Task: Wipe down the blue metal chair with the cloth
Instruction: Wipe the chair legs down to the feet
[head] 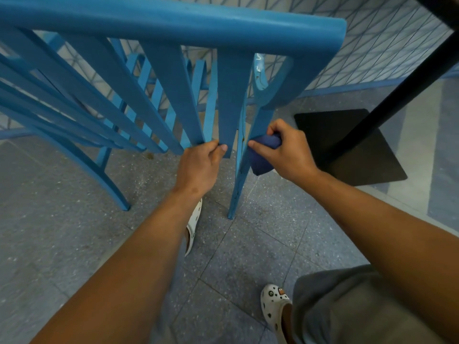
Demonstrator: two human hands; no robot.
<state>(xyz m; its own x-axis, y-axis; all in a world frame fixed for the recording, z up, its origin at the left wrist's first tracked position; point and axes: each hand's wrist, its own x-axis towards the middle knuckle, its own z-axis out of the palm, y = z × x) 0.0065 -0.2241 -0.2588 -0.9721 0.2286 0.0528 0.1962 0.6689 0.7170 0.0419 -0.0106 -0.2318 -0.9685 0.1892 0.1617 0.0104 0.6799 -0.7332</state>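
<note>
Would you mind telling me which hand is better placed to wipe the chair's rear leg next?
Right hand: it grips the dark blue cloth against the blue metal chair; left hand steadies a slat.

Your left hand grips the blue chair at a slat's foot — your right hand presses the cloth, bunched under its fingers, against the rear leg.

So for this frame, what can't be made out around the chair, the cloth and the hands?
- Chair: its left part runs off the head view's left edge; the seat is hidden behind the slats.
- Cloth: mostly bunched in the right hand, so its full shape is hidden.
- Left hand: fingertips curl behind a slat, out of sight.
- Table post: its top is cut off by the upper right corner.
</note>
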